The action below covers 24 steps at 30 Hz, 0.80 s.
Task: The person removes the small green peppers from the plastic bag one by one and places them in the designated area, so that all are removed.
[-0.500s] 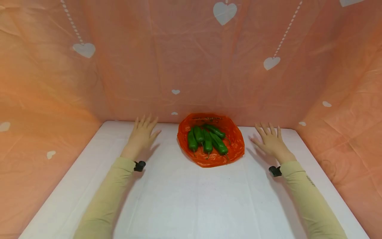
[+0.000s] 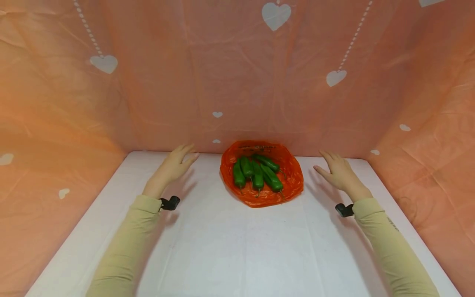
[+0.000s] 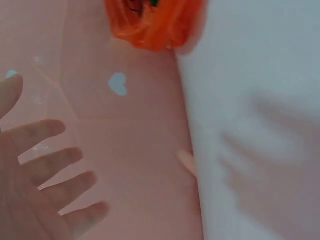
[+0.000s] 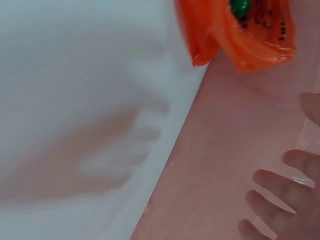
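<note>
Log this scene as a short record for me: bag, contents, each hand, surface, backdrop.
Bag: orange plastic, on the table, mouth open
Contents: five green peppers
Left hand: left of the bag, fingers extended, holding nothing
Right hand: right of the bag, fingers extended, holding nothing
Surface: white table
Backdrop: orange-pink sheet with white hearts

- Left hand [image 3: 25, 195], lower left: fingers extended and spread, well apart from the bag.
- Orange plastic bag [image 3: 155, 32], top: partly cropped, a green patch [image 3: 153, 2] within.
- Pink sheet [image 3: 135, 170]: printed white heart [image 3: 118, 83].
- White surface [image 3: 245, 60], right: blurred shadow [image 3: 270, 185] with finger-like projections.
</note>
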### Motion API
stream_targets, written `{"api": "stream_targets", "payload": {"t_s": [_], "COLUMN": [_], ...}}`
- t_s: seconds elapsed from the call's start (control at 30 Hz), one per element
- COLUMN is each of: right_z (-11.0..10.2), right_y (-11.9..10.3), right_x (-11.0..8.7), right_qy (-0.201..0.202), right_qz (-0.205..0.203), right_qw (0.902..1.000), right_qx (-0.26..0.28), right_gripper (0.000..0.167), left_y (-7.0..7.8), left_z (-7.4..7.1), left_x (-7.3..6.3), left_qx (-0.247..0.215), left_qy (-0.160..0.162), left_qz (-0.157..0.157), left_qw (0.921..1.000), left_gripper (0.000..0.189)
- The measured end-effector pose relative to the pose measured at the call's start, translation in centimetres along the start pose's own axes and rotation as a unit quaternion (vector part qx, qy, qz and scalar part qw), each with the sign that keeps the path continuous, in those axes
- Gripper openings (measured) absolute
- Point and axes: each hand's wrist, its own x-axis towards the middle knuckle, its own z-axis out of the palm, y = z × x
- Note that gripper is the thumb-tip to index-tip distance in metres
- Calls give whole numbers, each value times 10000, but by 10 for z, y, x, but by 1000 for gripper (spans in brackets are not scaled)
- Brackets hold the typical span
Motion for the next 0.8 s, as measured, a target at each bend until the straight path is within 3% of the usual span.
{"api": "stream_targets", "payload": {"t_s": [0.13, 0.27, 0.37, 0.53, 0.7, 0.8], "right_z": [-3, -6, -7, -13, -27, -24], "right_y": [-4, -8, -9, -18, -38, -34], "right_x": [0, -1, -1, 0, -1, 2], "right_qy": [63, -21, -14, 44, -52, -49], "right_qz": [-66, 236, 446, 593, 759, 753], "right_qw": [9987, 9927, 9861, 9728, 9572, 9487], "right_qx": [493, 1185, 1602, 2240, 2793, 3070], "right_gripper": [58, 55, 54, 52, 48, 47], "left_y": [4, 7, 9, 10, 13, 16], "left_z": [-3, -4, -4, -6, -5, -3], "left_x": [-2, -3, -3, -1, 1, 2], "left_qx": [-836, -1711, -2371, -3346, -3932, -4219], "left_qy": [-50, -177, -275, -482, -574, -598], "left_qz": [-53, -184, -181, -116, -301, -407], "left_qw": [9965, 9849, 9709, 9411, 9172, 9038], "left_gripper": [57, 55, 54, 51, 53, 53]}}
